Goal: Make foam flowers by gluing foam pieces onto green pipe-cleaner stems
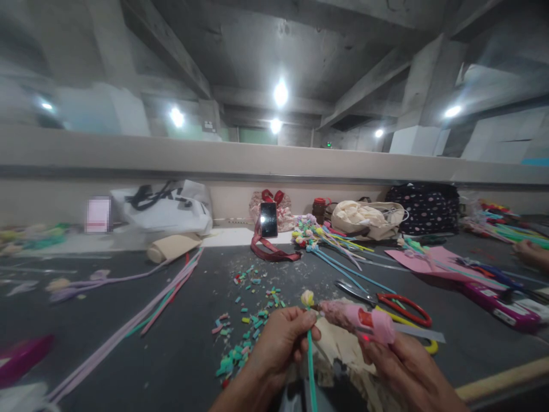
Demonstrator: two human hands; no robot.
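Pinched in my left hand (pixel 285 335) is a green fuzzy craft stem (pixel 310 366), held upright with a small cream and yellow flower head (pixel 307 297) at its top. My right hand (pixel 403 366) grips a pink hot glue gun (pixel 360 320), whose nozzle points left and meets the stem just under the flower head. A red light glows on the gun near my fingers. Beneath both hands a beige cloth (pixel 338 343) lies bunched. Scissors with red handles (pixel 405 309) rest just beyond the gun, and part of a yellow handle (pixel 431 346) shows beside it.
Cut green, pink and yellow bits (pixel 240 355) litter the dark table. A bundle of finished-looking fuzzy flowers (pixel 311 232) lies behind, near a phone (pixel 269 220). Long lilac stems (pixel 141 320) stretch across the left. At far right, another person's hand (pixel 532 254) shows beyond pink paper (pixel 429 266).
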